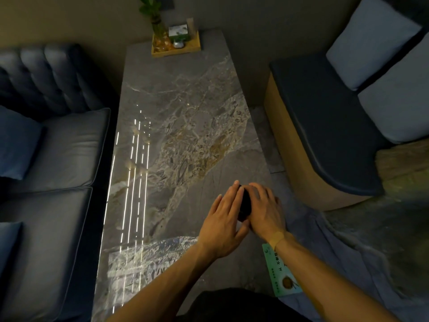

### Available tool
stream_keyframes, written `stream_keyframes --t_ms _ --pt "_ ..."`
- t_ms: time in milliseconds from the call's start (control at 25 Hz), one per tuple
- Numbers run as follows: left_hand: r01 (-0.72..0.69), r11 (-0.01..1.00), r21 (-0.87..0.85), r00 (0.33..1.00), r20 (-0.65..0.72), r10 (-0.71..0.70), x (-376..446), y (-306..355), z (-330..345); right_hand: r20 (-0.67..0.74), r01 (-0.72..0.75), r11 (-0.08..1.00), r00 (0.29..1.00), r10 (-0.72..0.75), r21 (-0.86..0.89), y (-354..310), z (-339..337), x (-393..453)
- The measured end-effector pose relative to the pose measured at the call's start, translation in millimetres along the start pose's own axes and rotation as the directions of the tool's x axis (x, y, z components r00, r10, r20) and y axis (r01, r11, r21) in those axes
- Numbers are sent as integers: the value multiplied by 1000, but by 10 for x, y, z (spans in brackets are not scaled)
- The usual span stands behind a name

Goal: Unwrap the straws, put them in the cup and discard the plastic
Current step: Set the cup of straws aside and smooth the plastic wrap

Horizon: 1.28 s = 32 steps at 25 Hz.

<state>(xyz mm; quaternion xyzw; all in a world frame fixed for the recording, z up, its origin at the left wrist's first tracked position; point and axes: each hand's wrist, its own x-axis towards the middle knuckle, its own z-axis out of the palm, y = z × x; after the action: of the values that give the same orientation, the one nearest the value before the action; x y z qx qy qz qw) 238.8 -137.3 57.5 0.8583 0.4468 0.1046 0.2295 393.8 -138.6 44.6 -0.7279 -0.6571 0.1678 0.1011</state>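
Two hands, left hand and right hand, fingers together, cup one dark object near the table's lower-right edge.

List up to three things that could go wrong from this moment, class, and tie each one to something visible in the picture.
1. Both hands, left hand and right hand, cup a dark object close to the right edge of the marble table; a loose grip could send it off onto the floor.
2. The room is dim and the object is mostly hidden, so small wrappers may be hard to see.
3. The green packet overhangs the table edge under the right forearm and could be knocked off.
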Motion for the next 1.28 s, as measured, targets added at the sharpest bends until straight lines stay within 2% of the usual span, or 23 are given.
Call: stream_keyframes --t_ms 120,320,520,720,800,880,960,1080,1280 --pt "-2 1000 -2 1000 -9 2 -56 -77 -27 5 3 999 1000 -3 41 14 -30 -13" --pt "144 961 -234 987 -36 -157 -273 -256 2 81 -5 996 997 -2 91 64 -115 -44" --pt "224 965 -138 974 16 -224 -689 -527 93 53 8 990 998 -16 142 205 -261 -372" --pt "254 958 -134 966 -1 -257 -1117 -791 -5 -86 -152 968 981 172 201 461 -290 -948" --pt "273 955 -114 962 11 -274 -1292 -925 -67 -26 -208 964 976 215 168 541 -206 -1110" --pt "295 951 -92 955 50 -291 -1451 -1073 -140 143 -220 969 969 203 113 528 -98 -1183" --pt "316 947 -56 946 89 -311 -1633 -1244 -237 270 -149 988 953 136 28 395 29 -1177" --pt "304 952 20 945 121 -304 -1939 -1526 -380 359 9 997 933 19 -76 40 204 -1054" --pt "355 933 63 920 157 -360 -2359 -1924 -562 398 155 984 911 -109 -85 -640 555 -795"
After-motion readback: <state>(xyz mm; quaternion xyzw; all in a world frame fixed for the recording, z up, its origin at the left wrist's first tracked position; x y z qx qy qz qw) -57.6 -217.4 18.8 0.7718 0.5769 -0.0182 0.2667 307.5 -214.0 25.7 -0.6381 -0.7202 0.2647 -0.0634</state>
